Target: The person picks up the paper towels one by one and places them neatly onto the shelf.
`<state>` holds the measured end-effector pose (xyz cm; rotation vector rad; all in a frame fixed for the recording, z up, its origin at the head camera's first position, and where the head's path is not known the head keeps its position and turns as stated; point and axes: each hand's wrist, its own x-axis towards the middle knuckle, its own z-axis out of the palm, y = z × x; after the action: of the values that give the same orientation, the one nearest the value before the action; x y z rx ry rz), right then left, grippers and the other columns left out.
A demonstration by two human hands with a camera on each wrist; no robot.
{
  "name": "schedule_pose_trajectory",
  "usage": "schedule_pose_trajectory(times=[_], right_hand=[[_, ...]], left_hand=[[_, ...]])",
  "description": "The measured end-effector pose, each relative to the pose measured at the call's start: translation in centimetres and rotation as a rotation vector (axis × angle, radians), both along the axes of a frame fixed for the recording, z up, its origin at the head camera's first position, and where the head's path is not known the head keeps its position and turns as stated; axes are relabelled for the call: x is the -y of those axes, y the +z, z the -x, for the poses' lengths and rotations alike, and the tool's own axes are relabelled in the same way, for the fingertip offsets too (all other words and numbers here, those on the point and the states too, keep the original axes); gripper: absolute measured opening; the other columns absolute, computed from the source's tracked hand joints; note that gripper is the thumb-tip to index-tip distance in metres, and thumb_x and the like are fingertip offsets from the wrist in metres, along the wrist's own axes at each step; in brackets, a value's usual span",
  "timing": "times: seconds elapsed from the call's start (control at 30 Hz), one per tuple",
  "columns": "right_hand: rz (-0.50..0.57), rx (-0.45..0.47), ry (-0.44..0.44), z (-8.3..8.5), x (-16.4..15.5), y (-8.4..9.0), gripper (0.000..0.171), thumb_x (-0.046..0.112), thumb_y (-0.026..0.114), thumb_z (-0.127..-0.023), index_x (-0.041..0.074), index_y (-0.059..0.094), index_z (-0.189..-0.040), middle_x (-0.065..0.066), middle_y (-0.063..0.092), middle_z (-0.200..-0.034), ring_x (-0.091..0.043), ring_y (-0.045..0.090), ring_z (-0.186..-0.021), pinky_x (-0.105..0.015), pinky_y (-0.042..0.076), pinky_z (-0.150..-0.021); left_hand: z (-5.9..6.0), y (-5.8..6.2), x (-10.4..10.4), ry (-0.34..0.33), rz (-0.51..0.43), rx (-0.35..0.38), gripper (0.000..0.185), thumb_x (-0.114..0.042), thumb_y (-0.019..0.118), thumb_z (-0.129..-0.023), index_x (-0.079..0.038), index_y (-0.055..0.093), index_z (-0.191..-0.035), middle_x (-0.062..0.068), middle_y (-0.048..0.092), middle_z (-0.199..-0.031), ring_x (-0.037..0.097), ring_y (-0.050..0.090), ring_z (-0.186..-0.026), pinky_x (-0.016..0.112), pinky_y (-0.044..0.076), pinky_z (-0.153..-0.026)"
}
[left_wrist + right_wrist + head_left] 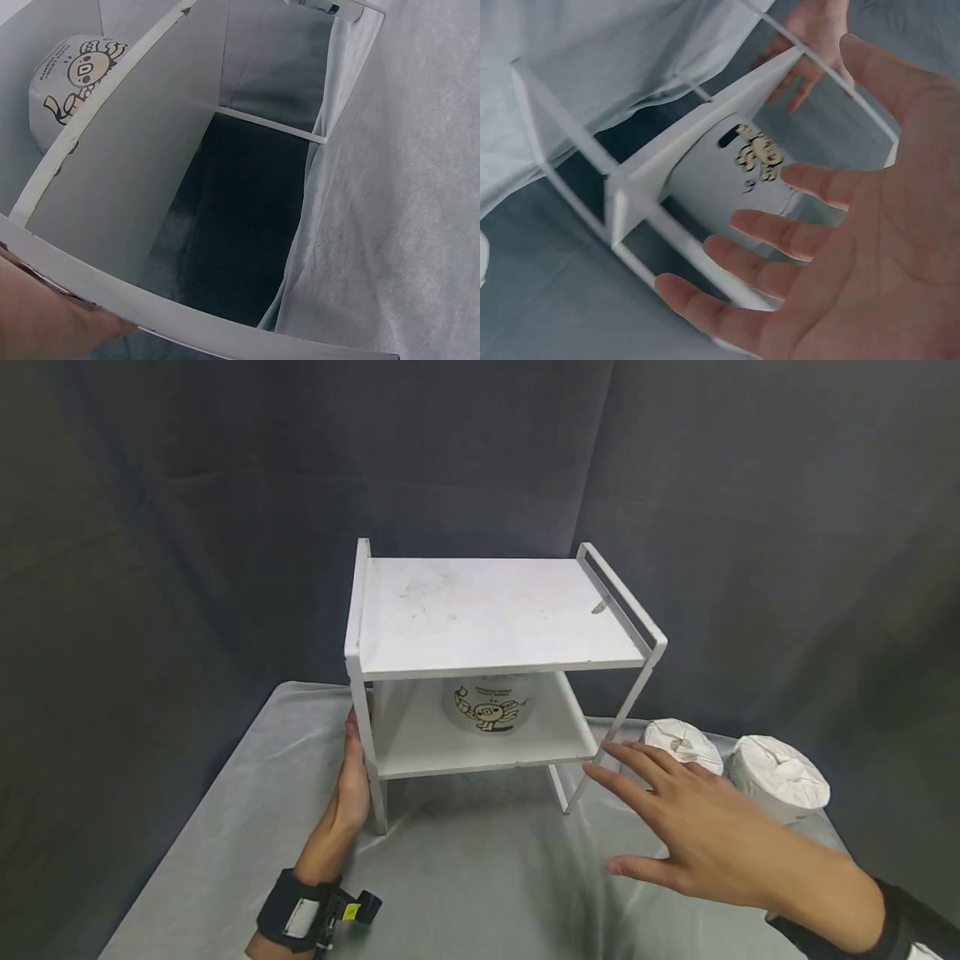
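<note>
A small white two-tier shelf rack (480,618) stands at the back of the table. On its lower shelf (420,747) sits a toilet paper roll (491,710) in white wrapping with a printed cartoon; the upper board hides its top. My left hand (351,789) lies along the outside of the rack's left side, fingers extended and their tips hidden behind the frame. Fingers of that left hand (810,45) also show past the rack in the right wrist view. My right hand (682,827) is spread beside the rack's right front leg, holding nothing.
Two more white-wrapped rolls stand to the right of the rack: a nearer-in roll (682,745) and an outer roll (780,777). A pale grey cloth covers the table (480,877). Dark curtains (480,460) hang close behind it.
</note>
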<state>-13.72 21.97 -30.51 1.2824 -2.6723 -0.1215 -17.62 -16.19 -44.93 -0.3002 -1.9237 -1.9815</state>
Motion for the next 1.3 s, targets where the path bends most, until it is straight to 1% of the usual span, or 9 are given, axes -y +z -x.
schedule_pose_trajectory(times=[0.23, 0.4, 0.53, 0.67, 0.8, 0.9, 1.03, 1.17, 1.3], right_hand=[[-0.017, 0.016, -0.072, 0.9, -2.2, -0.4, 0.084, 0.071, 0.071, -0.092, 0.021, 0.050, -0.156, -0.014, 0.052, -0.156, -0.038, 0.056, -0.136, -0.066, 0.057, -0.085], [-0.013, 0.019, -0.107, 2.0, -4.0, -0.6, 0.085, 0.069, 0.074, -0.090, 0.020, 0.052, -0.155, -0.018, 0.053, -0.154, -0.040, 0.058, -0.132, -0.062, 0.058, -0.079], [-0.006, 0.024, -0.140, 3.1, -5.1, -0.1, 0.088, 0.068, 0.078, -0.087, 0.017, 0.052, -0.154, -0.021, 0.053, -0.153, -0.044, 0.058, -0.131, -0.056, 0.059, -0.074], [0.004, 0.078, -0.201, 4.2, -6.1, 0.6, 0.092, 0.068, 0.080, -0.085, 0.016, 0.050, -0.156, -0.021, 0.048, -0.156, -0.047, 0.056, -0.132, -0.056, 0.058, -0.072], [0.013, 0.150, -0.249, 5.2, -6.9, 1.0, 0.095, 0.066, 0.084, -0.082, 0.019, 0.047, -0.157, -0.020, 0.044, -0.157, -0.050, 0.055, -0.132, -0.061, 0.057, -0.071], [0.022, 0.164, -0.248, 6.0, -7.4, 0.9, 0.098, 0.061, 0.089, -0.079, 0.021, 0.046, -0.157, -0.019, 0.045, -0.155, -0.050, 0.054, -0.131, -0.062, 0.056, -0.069], [0.012, 0.185, -0.251, 7.3, -7.8, 0.8, 0.103, 0.056, 0.094, -0.076, 0.019, 0.044, -0.157, -0.020, 0.044, -0.155, -0.052, 0.052, -0.132, -0.067, 0.056, -0.071], [-0.006, 0.224, -0.273, 8.3, -8.2, 0.5, 0.107, 0.059, 0.093, -0.075, 0.016, 0.042, -0.158, -0.025, 0.042, -0.156, -0.056, 0.051, -0.132, -0.073, 0.054, -0.074], [-0.010, 0.261, -0.288, 9.1, -8.4, 0.2, 0.111, 0.063, 0.092, -0.074, 0.013, 0.040, -0.158, -0.029, 0.042, -0.155, -0.058, 0.050, -0.131, -0.075, 0.053, -0.075]], left_hand=[[-0.1, 0.0, 0.0, -0.007, -0.009, 0.026, 0.084, -0.061, 0.006, -0.110, -0.002, -0.008, -0.168, 0.023, -0.008, -0.175, 0.039, -0.010, -0.162, 0.065, -0.011, -0.124], [-0.1, 0.0, 0.0, 0.006, -0.013, 0.024, 0.079, -0.054, 0.005, -0.112, 0.001, -0.008, -0.167, 0.024, -0.007, -0.175, 0.040, -0.009, -0.162, 0.061, -0.010, -0.125], [-0.2, 0.0, -0.1, 0.010, -0.009, 0.023, 0.078, -0.052, 0.004, -0.112, 0.002, -0.006, -0.167, 0.026, -0.005, -0.175, 0.041, -0.006, -0.162, 0.061, -0.007, -0.125], [-0.2, 0.0, -0.1, 0.012, -0.003, 0.015, 0.078, -0.052, 0.005, -0.112, 0.002, -0.005, -0.167, 0.028, -0.003, -0.174, 0.043, -0.004, -0.161, 0.064, -0.006, -0.124], [-0.2, 0.1, 0.0, 0.010, 0.012, 0.010, 0.078, -0.053, 0.004, -0.112, 0.001, -0.006, -0.168, 0.027, -0.005, -0.174, 0.044, -0.005, -0.161, 0.067, -0.008, -0.124], [-0.2, 0.1, 0.0, 0.009, 0.018, 0.012, 0.078, -0.052, 0.003, -0.112, 0.001, -0.007, -0.167, 0.027, -0.006, -0.174, 0.044, -0.007, -0.161, 0.067, -0.008, -0.123], [-0.2, 0.1, 0.1, 0.008, 0.012, 0.015, 0.078, -0.052, 0.003, -0.112, 0.001, -0.007, -0.167, 0.027, -0.006, -0.174, 0.043, -0.008, -0.161, 0.066, -0.008, -0.124], [-0.3, 0.0, 0.1, 0.001, 0.035, 0.007, 0.077, -0.052, 0.003, -0.112, -0.001, -0.008, -0.168, 0.024, -0.007, -0.175, 0.043, -0.007, -0.161, 0.068, -0.008, -0.123], [-0.2, 0.1, 0.1, -0.016, 0.052, -0.005, 0.077, -0.055, 0.002, -0.111, -0.005, -0.008, -0.169, 0.022, -0.009, -0.176, 0.042, -0.008, -0.162, 0.070, -0.008, -0.123]])
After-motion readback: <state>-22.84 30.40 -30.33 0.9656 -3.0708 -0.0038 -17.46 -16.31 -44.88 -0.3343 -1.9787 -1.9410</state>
